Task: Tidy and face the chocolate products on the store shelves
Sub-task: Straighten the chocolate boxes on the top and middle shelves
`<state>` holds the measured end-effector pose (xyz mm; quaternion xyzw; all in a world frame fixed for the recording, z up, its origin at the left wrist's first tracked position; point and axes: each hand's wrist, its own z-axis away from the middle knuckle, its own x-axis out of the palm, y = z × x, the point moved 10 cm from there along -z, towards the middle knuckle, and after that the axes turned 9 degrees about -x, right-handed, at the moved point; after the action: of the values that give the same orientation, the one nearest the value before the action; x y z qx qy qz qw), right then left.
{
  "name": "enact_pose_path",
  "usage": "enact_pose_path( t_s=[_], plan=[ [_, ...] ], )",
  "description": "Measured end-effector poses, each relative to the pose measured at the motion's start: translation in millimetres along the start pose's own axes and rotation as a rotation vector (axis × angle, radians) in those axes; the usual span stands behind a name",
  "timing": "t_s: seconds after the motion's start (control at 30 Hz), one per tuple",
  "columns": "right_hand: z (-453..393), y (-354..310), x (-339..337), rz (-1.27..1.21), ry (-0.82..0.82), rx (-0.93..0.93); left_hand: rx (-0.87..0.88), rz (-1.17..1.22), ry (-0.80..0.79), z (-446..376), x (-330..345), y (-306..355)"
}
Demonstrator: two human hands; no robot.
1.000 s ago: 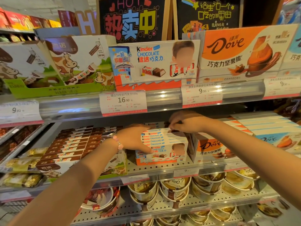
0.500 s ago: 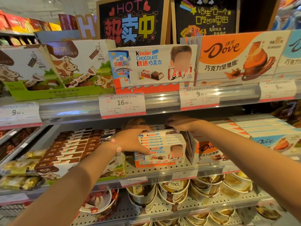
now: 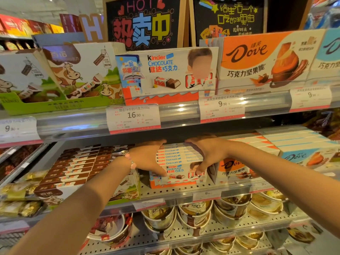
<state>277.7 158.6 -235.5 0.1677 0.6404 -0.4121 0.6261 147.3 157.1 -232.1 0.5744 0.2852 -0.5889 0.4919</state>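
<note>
Both hands clamp one row of Kinder boxes [image 3: 177, 163] on the middle shelf [image 3: 184, 192], near its front edge: the left hand [image 3: 147, 159] grips the row's left side, the right hand [image 3: 206, 153] its right side, thumb on the front box. About six box tops show. One Dove box [image 3: 233, 168] faces out just beside it.

A shop's sweets aisle.
Tiered shelves [image 3: 184, 192] carry chocolate boxes [image 3: 169, 74] in rows, price tags [image 3: 133, 117] line the shelf edges, and chalkboard signs [image 3: 143, 23] stand on top.
</note>
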Motion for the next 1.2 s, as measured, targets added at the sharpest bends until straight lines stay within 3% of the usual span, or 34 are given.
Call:
enact_pose_path(
  t_s=[0.13,0.3,0.6,1.2],
  plan=[
    [6,-4,-4,-0.034,0.052,-0.015,0.022,-0.02,0.044,1,-4,-1],
    [4,-8,0,-0.053,-0.019,-0.037,0.065,0.08,-0.056,-3,5,3],
    [4,-9,4,-0.205,-0.034,-0.058,0.071,0.055,-0.029,-5,2,4],
    [9,-17,0,-0.08,-0.024,-0.07,-0.014,0.054,-0.128,0,5,7]
  ],
)
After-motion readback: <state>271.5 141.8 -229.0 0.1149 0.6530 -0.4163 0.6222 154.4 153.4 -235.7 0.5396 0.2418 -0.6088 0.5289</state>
